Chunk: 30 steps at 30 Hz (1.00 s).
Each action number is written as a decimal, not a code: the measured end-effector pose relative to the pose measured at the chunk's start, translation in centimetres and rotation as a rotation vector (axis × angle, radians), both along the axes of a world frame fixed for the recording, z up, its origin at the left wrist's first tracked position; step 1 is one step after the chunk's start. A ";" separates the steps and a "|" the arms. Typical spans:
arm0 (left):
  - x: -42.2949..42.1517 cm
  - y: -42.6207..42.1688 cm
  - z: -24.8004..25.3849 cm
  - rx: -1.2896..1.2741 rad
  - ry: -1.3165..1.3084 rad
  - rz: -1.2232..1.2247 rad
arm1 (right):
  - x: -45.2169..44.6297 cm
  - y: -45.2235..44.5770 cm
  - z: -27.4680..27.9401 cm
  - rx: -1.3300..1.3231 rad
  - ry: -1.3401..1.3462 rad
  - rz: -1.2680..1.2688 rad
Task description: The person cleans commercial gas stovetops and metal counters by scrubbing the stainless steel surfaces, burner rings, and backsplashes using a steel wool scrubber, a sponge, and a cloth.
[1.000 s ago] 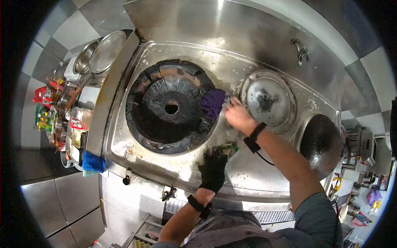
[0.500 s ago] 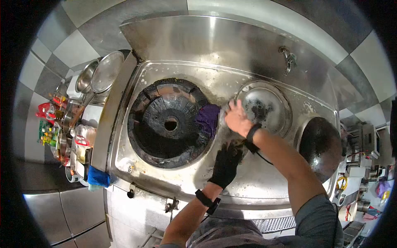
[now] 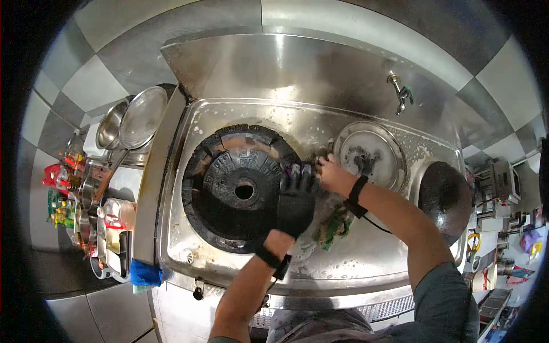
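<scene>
My left hand [image 3: 295, 197], in a black glove, lies over the right rim of the black burner ring [image 3: 214, 228]. Its fingers are stretched out side by side. Bits of a purple cloth [image 3: 289, 167] show at the fingertips; the rest is covered by the hand. Close beside it, my bare right hand [image 3: 336, 176] has bent fingers drawn together. What they hold, if anything, is blurred and hidden. A wet green-and-yellow cloth [image 3: 334, 228] lies crumpled on the steel worktop [image 3: 366, 246], just below the right hand.
A round steel pan [image 3: 394, 140] with dark residue sits behind the right hand. At the right, a dark wok [image 3: 446, 200] stands dome outward. A tap [image 3: 400, 94] juts from the backsplash. Strainers [image 3: 143, 117], jars and a blue cloth [image 3: 146, 273] line the left side.
My left hand has moved up and left onto the burner rim and the purple cloth. The green-and-yellow cloth has come into view below. My right hand's spread fingers have drawn together.
</scene>
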<state>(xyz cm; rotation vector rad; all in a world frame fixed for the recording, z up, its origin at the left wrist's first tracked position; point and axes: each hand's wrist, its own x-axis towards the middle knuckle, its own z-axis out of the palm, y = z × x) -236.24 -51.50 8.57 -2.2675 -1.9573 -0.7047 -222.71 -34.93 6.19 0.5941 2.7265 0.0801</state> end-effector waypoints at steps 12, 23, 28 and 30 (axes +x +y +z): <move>2.3 3.6 7.7 -0.440 0.088 0.118 | -4.6 11.0 -3.1 -0.023 -0.066 -0.146; 10.2 -4.2 -3.2 -0.156 -0.189 -0.222 | -4.9 16.7 -3.0 0.266 0.043 -0.277; 1.7 1.5 6.3 -0.681 -0.552 -0.092 | -10.3 15.1 -4.9 0.048 0.179 -0.210; -1.7 3.0 5.2 -0.446 -0.276 -0.114 | -11.4 12.5 -5.8 -0.014 0.325 -0.098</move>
